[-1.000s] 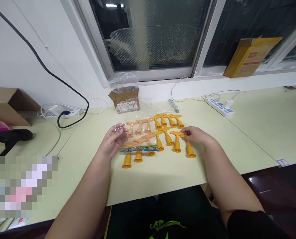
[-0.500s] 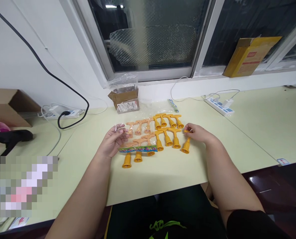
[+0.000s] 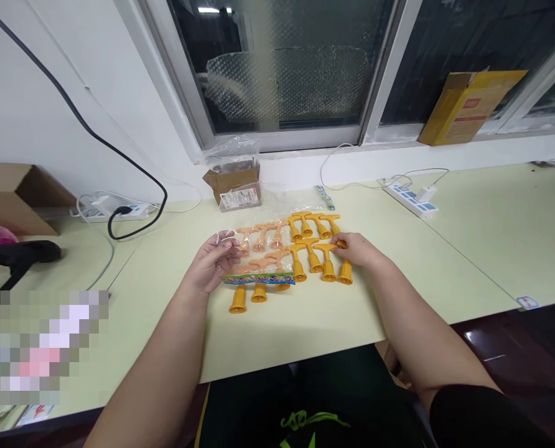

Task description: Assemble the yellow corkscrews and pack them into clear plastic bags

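My left hand (image 3: 218, 261) pinches the left edge of a clear plastic bag (image 3: 259, 279) with a colourful printed strip. The bag lies over several yellow T-handled plastic pieces, which show through it. Two of their flared ends, such as the yellow piece (image 3: 237, 302), stick out below the strip. My right hand (image 3: 354, 249) has its fingers closed on the handle of a yellow T-handled piece (image 3: 345, 274) at the right end of the front row. More uncovered yellow pieces (image 3: 313, 261) stand in two rows to its left and behind.
A small open carton (image 3: 237, 186) sits against the wall, with another clear bag (image 3: 324, 197) beside it. Power strips (image 3: 410, 198) lie along the back. A yellow box (image 3: 473, 106) leans at the window. A black cable (image 3: 91, 134) hangs at left.
My right hand has moved left with the yellow piece, bringing it close against the row's neighbouring piece. My left hand and the bag have stayed almost still.
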A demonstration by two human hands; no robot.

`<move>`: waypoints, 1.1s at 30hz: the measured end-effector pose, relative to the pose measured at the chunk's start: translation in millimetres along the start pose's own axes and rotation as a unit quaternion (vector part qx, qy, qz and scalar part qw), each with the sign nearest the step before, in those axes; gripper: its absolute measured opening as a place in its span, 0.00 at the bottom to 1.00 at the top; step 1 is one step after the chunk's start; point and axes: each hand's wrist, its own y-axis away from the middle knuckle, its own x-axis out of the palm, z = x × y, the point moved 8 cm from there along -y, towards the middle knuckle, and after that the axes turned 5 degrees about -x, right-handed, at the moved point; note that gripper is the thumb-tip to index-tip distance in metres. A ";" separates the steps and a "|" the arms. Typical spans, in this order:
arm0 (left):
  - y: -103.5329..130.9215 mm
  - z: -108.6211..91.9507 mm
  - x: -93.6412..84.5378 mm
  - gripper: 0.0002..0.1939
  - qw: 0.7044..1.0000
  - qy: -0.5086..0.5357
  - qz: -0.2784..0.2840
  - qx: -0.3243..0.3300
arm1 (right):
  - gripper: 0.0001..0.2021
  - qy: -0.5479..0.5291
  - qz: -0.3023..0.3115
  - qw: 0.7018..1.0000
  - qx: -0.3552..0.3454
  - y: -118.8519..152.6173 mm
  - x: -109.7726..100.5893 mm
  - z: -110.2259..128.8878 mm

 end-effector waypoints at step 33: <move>34.4 36.6 32.9 0.29 0.912 -0.229 0.291 -0.175 | 0.18 -0.360 0.142 0.920 0.053 28.3 -18.5 -28.7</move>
